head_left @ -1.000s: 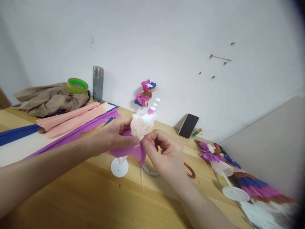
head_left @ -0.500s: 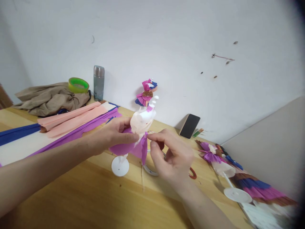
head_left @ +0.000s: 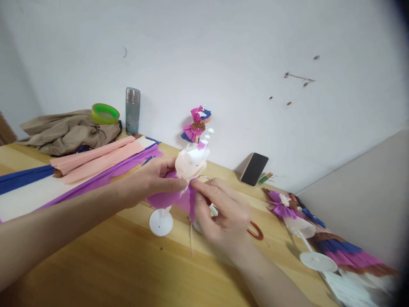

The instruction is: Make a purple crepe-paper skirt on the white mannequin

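Observation:
A pale peach and white crepe paper flower (head_left: 185, 165) is up in front of me over the table. My left hand (head_left: 153, 179) is closed around its base, the thumb laid along the front. Purple crepe paper (head_left: 164, 197) hangs out below the flower on both sides. At the flower's base, my right hand (head_left: 223, 213) pinches the purple crepe paper between thumb and index finger. A thin pale strand (head_left: 191, 241) hangs beneath it. Below and left is a round white stand base (head_left: 161, 222). Part of a reddish-brown scissors-like loop (head_left: 256, 231) shows behind my right hand.
Folded crepe paper strips (head_left: 105, 157) lie on the left, with brown cloth (head_left: 70, 134), green tape (head_left: 105, 114) and a flask (head_left: 132, 113) behind. A phone (head_left: 254, 169) leans on the wall. Paper flowers (head_left: 283, 204) and a white stand (head_left: 318, 261) are on the right.
My right hand has moved slightly left, its pinch now closer to the flower's base and my left thumb. The left hand and the flower have hardly moved.

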{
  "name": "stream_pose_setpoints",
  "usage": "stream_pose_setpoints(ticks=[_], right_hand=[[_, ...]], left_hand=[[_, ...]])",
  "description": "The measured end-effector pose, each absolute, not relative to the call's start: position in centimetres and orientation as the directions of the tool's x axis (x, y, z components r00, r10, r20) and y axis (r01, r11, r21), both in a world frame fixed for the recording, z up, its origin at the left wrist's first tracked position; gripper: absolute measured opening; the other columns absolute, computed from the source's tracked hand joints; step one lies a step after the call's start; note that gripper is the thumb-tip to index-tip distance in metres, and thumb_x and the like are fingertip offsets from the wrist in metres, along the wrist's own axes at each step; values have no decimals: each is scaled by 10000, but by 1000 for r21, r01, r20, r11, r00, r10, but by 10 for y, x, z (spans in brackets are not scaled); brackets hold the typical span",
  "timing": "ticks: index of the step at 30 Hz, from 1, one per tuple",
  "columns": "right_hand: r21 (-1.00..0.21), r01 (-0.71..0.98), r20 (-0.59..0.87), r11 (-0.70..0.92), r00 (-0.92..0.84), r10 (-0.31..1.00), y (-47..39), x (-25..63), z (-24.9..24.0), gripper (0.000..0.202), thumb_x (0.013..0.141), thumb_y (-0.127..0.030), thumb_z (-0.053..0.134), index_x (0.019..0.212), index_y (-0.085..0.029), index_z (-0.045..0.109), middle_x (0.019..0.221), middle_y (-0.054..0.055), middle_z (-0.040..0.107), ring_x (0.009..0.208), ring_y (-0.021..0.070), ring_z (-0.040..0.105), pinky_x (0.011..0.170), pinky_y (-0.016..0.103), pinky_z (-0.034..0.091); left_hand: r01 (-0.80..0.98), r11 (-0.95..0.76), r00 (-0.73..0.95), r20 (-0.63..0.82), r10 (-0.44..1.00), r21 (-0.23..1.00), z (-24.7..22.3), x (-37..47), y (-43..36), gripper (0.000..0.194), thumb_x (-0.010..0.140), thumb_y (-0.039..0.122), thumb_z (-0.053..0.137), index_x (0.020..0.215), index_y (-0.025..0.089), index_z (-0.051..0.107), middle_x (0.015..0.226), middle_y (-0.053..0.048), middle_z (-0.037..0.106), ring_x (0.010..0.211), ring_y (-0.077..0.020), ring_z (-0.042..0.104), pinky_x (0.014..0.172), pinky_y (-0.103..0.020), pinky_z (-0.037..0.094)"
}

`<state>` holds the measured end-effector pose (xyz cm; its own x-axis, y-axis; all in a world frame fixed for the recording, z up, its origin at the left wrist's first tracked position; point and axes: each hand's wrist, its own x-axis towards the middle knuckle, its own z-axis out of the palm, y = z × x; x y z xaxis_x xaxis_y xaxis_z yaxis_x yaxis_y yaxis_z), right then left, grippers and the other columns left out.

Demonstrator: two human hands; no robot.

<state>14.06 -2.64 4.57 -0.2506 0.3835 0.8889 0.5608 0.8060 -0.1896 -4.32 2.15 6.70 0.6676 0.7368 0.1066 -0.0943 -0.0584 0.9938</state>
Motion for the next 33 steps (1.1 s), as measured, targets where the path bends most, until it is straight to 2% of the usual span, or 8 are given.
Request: stream_pose_setpoints(ticks=[3,7,9,14,20,27,31,33], right_hand=[[-67,603,889,795,-325,322,-27,141,43,284,786,0,550,982,-158,683,696,63,645,589,161,581,510,291,449],[80,661,870,746,-411,272,-30,139,45,285,806,-19,565,1035,-150,671,711,83,656,608,170,580,509,296,454],[37,651,871,758,-393,294,-32,138,47,273,818,-24,557,1035,-141,675,725,91,664,622,171,590,519,297,471],[-342,514,835,787,-218,505,-35,136,53,248,855,-41,506,937,-179,695,663,33,627,558,128,575,501,263,482],[-227,515,866,827,-281,413,-32,136,47,292,829,-19,517,993,-178,698,695,57,650,625,163,608,556,306,513],[-238,550,866,800,-254,432,-33,137,48,269,821,-27,534,949,-188,708,662,34,637,558,145,585,506,284,490],[-189,569,878,800,-267,398,-32,137,47,290,811,-30,545,979,-190,720,724,57,681,626,163,643,557,294,532],[-221,539,864,813,-277,419,-31,136,48,280,826,-34,536,979,-188,712,717,55,673,616,154,628,541,285,515]], left_hand=[[-114,-98,668,149,729,989,66,-43,21,323,808,365,702,1058,167,654,1011,-53,687,904,-196,632,744,-275,495],[-103,-149,672,179,719,984,67,-42,20,305,819,410,689,977,151,654,802,-22,650,743,-156,595,620,-240,461],[-83,-132,675,153,722,988,67,-43,21,314,825,414,682,997,154,649,812,-27,653,741,-159,598,617,-242,461],[-95,-85,675,127,727,992,65,-43,22,340,815,398,684,1040,145,654,921,-64,680,803,-184,622,667,-266,480],[-117,-27,666,99,739,993,63,-43,22,382,775,416,732,1042,154,656,889,-54,683,780,-183,625,668,-274,483],[-138,-56,672,134,728,989,63,-41,21,321,798,400,712,987,146,658,872,-48,676,758,-168,609,654,-262,469],[-129,-68,642,136,754,989,62,-41,22,326,797,411,709,980,145,674,873,-51,680,782,-180,614,678,-279,473],[-134,-73,638,142,756,988,62,-40,21,324,803,413,707,983,145,677,879,-52,683,791,-181,618,698,-287,476]])
